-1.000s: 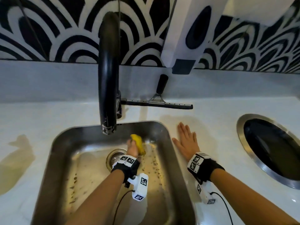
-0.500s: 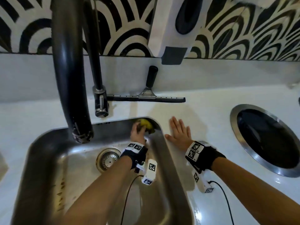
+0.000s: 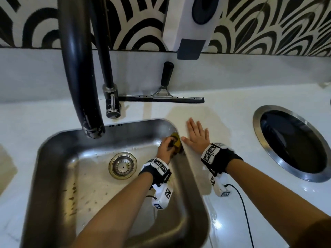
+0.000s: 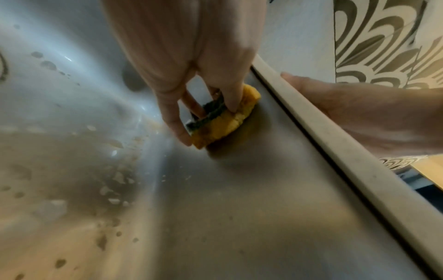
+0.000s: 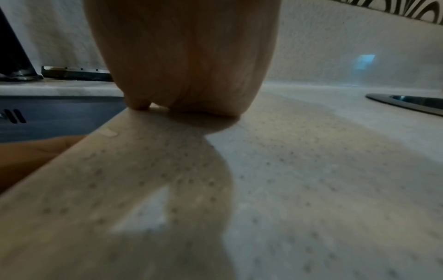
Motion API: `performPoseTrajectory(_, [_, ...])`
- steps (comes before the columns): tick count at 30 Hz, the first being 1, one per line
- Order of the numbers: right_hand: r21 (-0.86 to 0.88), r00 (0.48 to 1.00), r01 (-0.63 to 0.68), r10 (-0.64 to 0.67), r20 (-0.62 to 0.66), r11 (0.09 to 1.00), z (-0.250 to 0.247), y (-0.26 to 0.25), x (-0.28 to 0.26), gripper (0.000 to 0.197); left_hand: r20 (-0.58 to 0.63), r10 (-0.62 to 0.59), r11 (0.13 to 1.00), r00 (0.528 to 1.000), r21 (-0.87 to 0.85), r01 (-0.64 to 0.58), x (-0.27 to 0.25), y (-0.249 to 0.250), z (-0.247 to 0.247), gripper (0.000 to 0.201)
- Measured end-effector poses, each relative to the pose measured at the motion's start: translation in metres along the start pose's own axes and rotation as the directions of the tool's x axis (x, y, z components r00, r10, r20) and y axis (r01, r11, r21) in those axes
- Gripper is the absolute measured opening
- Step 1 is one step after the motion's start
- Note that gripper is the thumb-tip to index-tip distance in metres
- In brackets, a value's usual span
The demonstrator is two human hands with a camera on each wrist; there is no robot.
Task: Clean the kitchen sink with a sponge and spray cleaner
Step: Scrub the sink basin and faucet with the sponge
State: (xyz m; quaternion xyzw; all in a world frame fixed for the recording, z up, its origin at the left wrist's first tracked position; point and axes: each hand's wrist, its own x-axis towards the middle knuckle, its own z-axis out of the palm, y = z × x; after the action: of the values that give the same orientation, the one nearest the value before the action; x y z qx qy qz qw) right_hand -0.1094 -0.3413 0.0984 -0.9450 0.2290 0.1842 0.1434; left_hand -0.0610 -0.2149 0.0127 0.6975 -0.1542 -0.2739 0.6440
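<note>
A steel sink [image 3: 53, 153] with brown specks on its floor fills the lower left of the head view. My left hand [image 3: 167, 146] grips a yellow sponge with a dark green pad [image 3: 177, 143] and presses it against the sink's right wall near the back corner. In the left wrist view the sponge [image 4: 223, 121] sits pinched between thumb and fingers against the wall [image 4: 275, 170]. My right hand [image 3: 197, 136] lies flat, fingers straight, on the white counter [image 3: 232, 122] beside the sink rim. No spray cleaner is in view.
A black faucet [image 3: 80, 68] arches over the sink's back left, above the drain strainer [image 3: 122, 165]. A squeegee [image 3: 161, 97] leans on the back ledge. A wall dispenser [image 3: 189, 27] hangs above. A round steel-rimmed opening [image 3: 293, 142] is set in the counter at right.
My left hand carried the sponge from near the drain to the sink's back right corner, then a little forward along the right wall. The right hand stayed flat on the counter.
</note>
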Motion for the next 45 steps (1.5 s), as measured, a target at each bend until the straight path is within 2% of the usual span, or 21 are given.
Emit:
performPoseTrajectory(2, [0.001,1.000,0.004,-0.004,0.005,1.000,0.000,0.000,0.000,0.071,0.045,-0.070,0.997,0.996,-0.030,0.072,-0.003,0.000,-0.006,0.028])
performPoseTrajectory(3, [0.003,1.000,0.007,-0.007,0.003,1.000,0.000,0.000,0.000,0.071,0.021,-0.092,0.995,0.996,-0.028,0.093,0.000,0.001,-0.009,0.028])
performPoseTrajectory(6, [0.011,1.000,0.009,-0.009,-0.003,1.000,-0.001,0.000,-0.001,0.070,-0.176,-0.097,0.995,0.980,0.021,0.102,0.016,0.008,-0.017,0.027])
performPoseTrajectory(8, [0.011,1.000,0.010,-0.009,-0.015,1.000,0.000,0.000,-0.001,0.070,-0.335,-0.075,0.991,0.939,0.082,0.108,0.030,0.012,-0.024,0.026])
performPoseTrajectory(10, [0.014,1.000,0.013,-0.013,-0.022,1.000,0.001,0.001,0.000,0.070,-0.413,-0.077,0.983,0.907,0.123,0.140,0.040,0.015,-0.028,0.026])
performPoseTrajectory(14, [0.013,0.999,0.021,-0.020,-0.033,1.000,0.003,0.003,0.000,0.070,-0.357,-0.031,0.982,0.934,0.163,0.095,0.043,0.013,-0.018,0.026])
performPoseTrajectory(19, [0.003,0.999,0.023,-0.022,-0.043,1.000,0.006,0.004,0.002,0.070,-0.247,-0.152,0.988,0.957,-0.034,0.148,0.034,-0.002,0.005,0.036])
performPoseTrajectory(22, [-0.009,0.999,0.024,-0.025,-0.035,1.000,0.005,0.005,0.001,0.070,-0.162,-0.164,0.986,0.973,-0.061,0.156,0.015,-0.005,0.011,0.030])
performPoseTrajectory(24, [-0.024,0.999,0.023,-0.024,-0.021,0.999,0.003,0.004,0.002,0.070,-0.067,-0.176,0.983,0.982,-0.065,0.172,-0.007,-0.002,0.007,0.025])
performPoseTrajectory(27, [-0.045,1.000,0.012,-0.013,-0.016,0.999,0.002,0.003,0.003,0.071,0.151,-0.163,0.986,0.975,0.064,0.154,-0.029,-0.008,-0.005,0.029])
performPoseTrajectory(28, [-0.043,1.000,0.011,-0.011,-0.015,0.999,0.002,0.002,0.002,0.071,0.159,-0.159,0.985,0.974,0.095,0.145,-0.031,-0.012,-0.009,0.030])
performPoseTrajectory(29, [-0.041,1.000,0.008,-0.009,-0.018,0.999,0.003,0.002,0.002,0.071,0.117,-0.141,0.986,0.983,0.111,0.128,-0.029,-0.015,-0.013,0.031])
performPoseTrajectory(32, [-0.044,1.000,0.009,-0.010,-0.024,0.999,0.003,0.002,0.002,0.070,-0.146,-0.088,0.988,0.985,0.111,0.105,-0.011,-0.015,-0.017,0.032])
performPoseTrajectory(34, [-0.038,1.000,0.013,-0.013,-0.014,0.999,0.002,0.003,0.003,0.070,-0.200,-0.075,0.991,0.977,0.093,0.095,0.000,-0.007,-0.013,0.029])
performPoseTrajectory(37, [-0.027,0.999,0.029,-0.030,-0.020,0.999,0.003,0.004,0.003,0.070,-0.141,-0.055,0.997,0.988,0.043,0.061,0.006,-0.001,0.002,0.027])
performPoseTrajectory(45, [-0.030,0.999,0.014,-0.016,-0.041,0.999,0.006,0.005,0.005,0.070,-0.011,-0.157,0.977,0.987,-0.148,0.154,-0.038,0.007,0.010,0.021])
